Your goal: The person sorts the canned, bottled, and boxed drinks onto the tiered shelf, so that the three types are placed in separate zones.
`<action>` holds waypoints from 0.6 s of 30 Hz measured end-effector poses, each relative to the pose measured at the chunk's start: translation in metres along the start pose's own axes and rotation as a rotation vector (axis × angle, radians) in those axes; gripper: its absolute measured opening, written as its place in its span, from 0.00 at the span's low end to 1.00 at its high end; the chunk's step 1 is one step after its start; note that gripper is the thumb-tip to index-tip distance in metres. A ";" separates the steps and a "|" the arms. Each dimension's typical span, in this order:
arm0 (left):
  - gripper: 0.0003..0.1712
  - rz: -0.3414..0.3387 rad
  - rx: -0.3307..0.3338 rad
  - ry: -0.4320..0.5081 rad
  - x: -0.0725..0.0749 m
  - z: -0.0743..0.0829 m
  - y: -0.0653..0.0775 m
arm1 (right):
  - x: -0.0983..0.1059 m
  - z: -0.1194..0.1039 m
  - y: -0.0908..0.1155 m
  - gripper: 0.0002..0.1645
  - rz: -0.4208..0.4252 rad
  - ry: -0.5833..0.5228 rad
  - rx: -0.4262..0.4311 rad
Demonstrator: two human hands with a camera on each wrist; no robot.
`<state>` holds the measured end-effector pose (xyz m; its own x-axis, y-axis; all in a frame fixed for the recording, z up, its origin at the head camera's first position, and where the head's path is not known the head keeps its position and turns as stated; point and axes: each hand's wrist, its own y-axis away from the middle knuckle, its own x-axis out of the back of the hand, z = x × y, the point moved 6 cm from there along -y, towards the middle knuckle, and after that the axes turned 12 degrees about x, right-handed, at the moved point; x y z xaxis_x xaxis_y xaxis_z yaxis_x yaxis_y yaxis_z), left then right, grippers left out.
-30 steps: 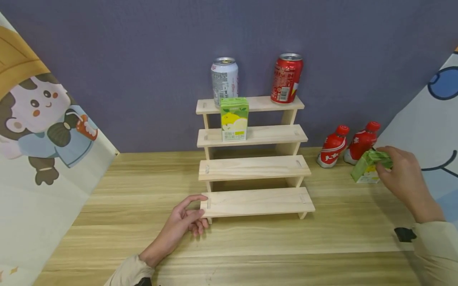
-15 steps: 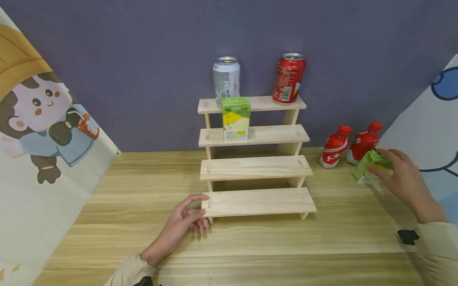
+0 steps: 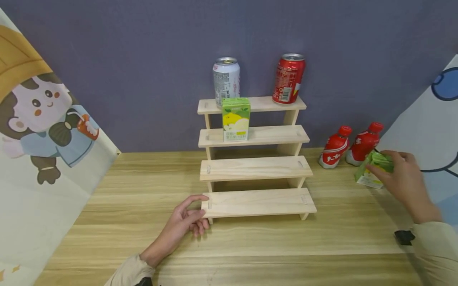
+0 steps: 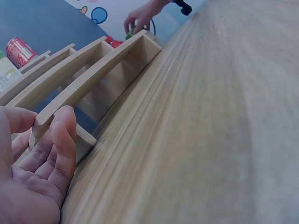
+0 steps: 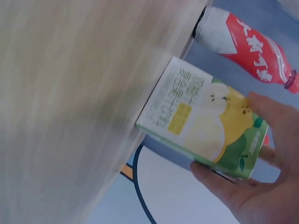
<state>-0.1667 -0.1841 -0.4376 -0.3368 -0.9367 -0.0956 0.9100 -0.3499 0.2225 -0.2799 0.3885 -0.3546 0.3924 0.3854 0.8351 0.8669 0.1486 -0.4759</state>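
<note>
My left hand [image 3: 180, 222] holds the left end of the lowest step of a stepped wooden shelf [image 3: 257, 202]. In the left wrist view, thumb and fingers lie around that board's end. Over at the right, my right hand [image 3: 406, 182] pinches a green juice box [image 3: 371, 181] by its upper part, thumb on one side and fingers on the other. The right wrist view shows the front of this juice box [image 5: 205, 119], with yellow fruit printed on it. A matching juice box [image 3: 236, 121] stands on the shelf's second step from the top, at its left.
On the top step stand a white can [image 3: 226, 81] at left and a red can [image 3: 289, 79] at right. Two small red-labelled bottles [image 3: 334, 147] stand on the wooden table [image 3: 250, 254] behind the held box. A dark wall [image 3: 154, 79] rises behind the shelf.
The right hand has closed in on the juice box, which has shifted slightly right and towards me and turned a little. The left hand stays on the shelf's end.
</note>
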 end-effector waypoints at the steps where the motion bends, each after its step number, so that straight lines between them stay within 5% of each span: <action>1: 0.26 0.002 0.002 0.001 0.000 0.000 0.000 | -0.001 -0.001 0.000 0.41 -0.003 -0.007 -0.008; 18: 0.26 0.000 -0.002 -0.005 0.000 0.000 0.003 | -0.001 -0.007 -0.002 0.33 0.121 0.051 0.008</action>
<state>-0.1644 -0.1846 -0.4367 -0.3377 -0.9368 -0.0912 0.9106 -0.3497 0.2204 -0.2797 0.3814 -0.3532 0.5093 0.3542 0.7843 0.8099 0.1110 -0.5760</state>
